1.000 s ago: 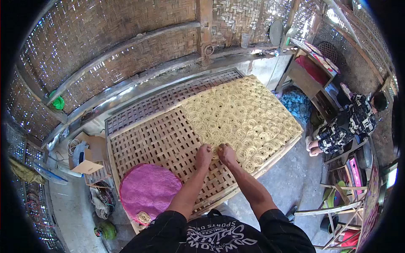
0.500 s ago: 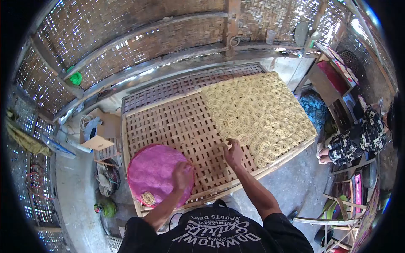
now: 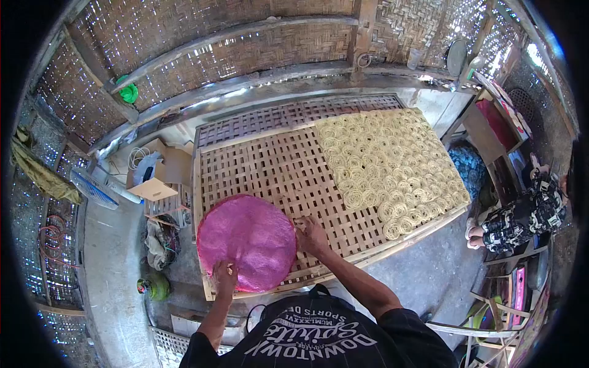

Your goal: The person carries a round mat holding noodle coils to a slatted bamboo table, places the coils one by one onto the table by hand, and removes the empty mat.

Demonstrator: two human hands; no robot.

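Rows of pale yellow noodle-like coils cover the right part of a woven bamboo rack. A round pink cloth-covered thing lies at the rack's front left. Over its lower left edge is my left hand, fingers closed on something pale, perhaps a coil, too small to make out. My right hand is at the pink thing's right edge, its fingers bent; whether it holds anything is unclear.
At the right a person in patterned clothes sits near a wooden cabinet. A cardboard box stands left of the rack, with a blue fan beyond it. A green gas cylinder is on the floor.
Both hands have moved left from the coils to the pink thing. The coil seen lying on its lower left no longer shows there. The camera view has shifted, so the rack appears further right.
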